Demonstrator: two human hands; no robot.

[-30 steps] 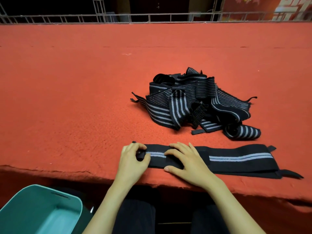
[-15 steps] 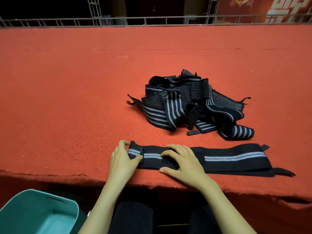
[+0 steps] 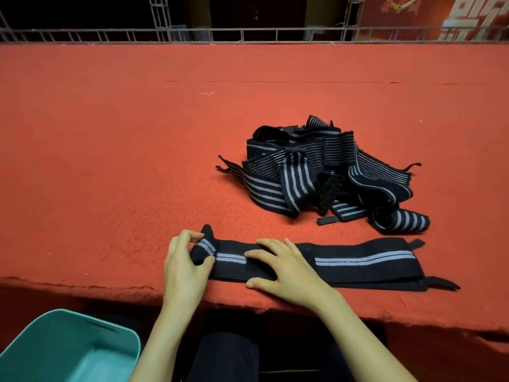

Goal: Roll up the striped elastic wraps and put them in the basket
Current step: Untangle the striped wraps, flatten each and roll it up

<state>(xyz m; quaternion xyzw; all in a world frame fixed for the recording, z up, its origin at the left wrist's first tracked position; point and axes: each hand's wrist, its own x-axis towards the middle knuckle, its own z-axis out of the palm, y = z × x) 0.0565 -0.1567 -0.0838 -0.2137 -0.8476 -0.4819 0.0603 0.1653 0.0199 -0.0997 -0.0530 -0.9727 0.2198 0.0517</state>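
A black elastic wrap with grey stripes (image 3: 358,261) lies flat along the near edge of the red table. My left hand (image 3: 183,267) pinches its left end, which is lifted and curled over. My right hand (image 3: 286,267) presses flat on the wrap just right of that end. A tangled pile of several more striped wraps (image 3: 316,172) lies behind, right of centre. The teal basket (image 3: 129,337) sits below the table edge at the lower left and looks empty.
The red felt table (image 3: 110,161) stretches far back to a metal railing (image 3: 248,34). My dark-clothed knees show below the table edge between my arms.
My left hand has lifted the wrap's left end and begun folding it over to the right. My right hand stays pressed on the wrap. The camera tilted slightly.
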